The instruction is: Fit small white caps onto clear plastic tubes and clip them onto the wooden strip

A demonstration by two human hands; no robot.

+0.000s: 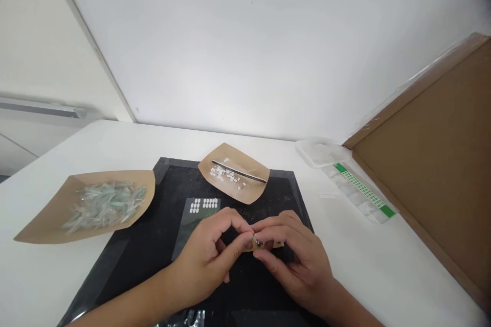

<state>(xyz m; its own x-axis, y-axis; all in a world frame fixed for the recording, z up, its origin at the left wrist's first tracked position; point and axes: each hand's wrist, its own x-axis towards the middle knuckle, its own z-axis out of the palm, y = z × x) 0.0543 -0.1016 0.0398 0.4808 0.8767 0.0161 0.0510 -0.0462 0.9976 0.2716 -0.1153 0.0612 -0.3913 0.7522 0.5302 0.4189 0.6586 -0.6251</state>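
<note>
My left hand (209, 255) is closed in a pinch, thumb against index finger, on a small shiny dark piece (258, 242). From the other side, my right hand (297, 260) closes its thumb and index finger around the same piece, and the fingertips of both hands meet there. The piece is too small and too covered to name. Just behind and below the fingers shows a tan scrap (279, 244), mostly hidden by my right hand. Left of the hands lies a dark sheet with rows of white oval stickers (203, 205), partly under my left hand.
A black mat (146, 260) lies under the hands. A brown paper tray (28, 232) holds pale green clear pieces. Tweezers (240, 171) and white bits rest in another paper tray (251, 196). At right are a plastic tub (318, 150), a green-labelled strip (364, 191) and a cardboard panel (433, 153).
</note>
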